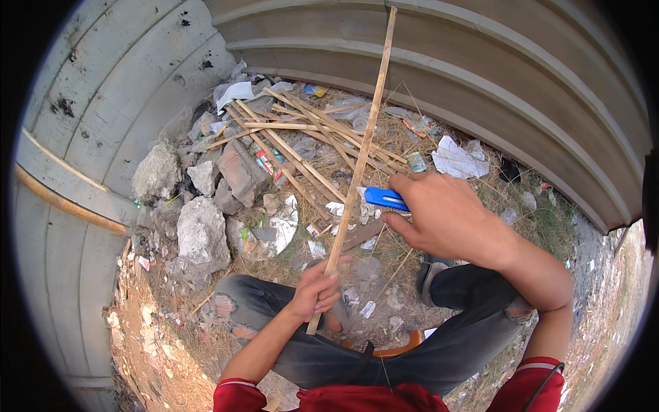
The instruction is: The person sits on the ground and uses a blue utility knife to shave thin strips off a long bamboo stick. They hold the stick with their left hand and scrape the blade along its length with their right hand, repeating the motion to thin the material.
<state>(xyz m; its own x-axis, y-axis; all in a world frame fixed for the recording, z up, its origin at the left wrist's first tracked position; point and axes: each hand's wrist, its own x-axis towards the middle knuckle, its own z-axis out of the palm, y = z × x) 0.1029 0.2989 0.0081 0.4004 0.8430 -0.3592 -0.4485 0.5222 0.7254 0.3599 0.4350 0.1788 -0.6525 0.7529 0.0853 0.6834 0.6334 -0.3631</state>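
Observation:
My left hand (318, 290) is closed round the lower part of a long, thin bamboo strip (371, 123). The strip slants up and away from my lap, its far end reaching in front of the metal wall. In my right hand (446, 216) is a blue utility knife (386, 198), gripped between thumb and fingers. Its tip points left and lies close to the strip's middle; I cannot tell whether the blade touches it. Beyond my hands, several more bamboo strips (302, 126) lie crossed in a loose pile on the ground.
Broken concrete lumps (202, 230) and stones are heaped at left, against a pale panel wall (123, 75). A ribbed metal wall (473, 62) curves round the back and right. Paper scraps (460, 158), wrappers and dry grass litter the ground. An orange seat edge (405, 347) shows between my legs.

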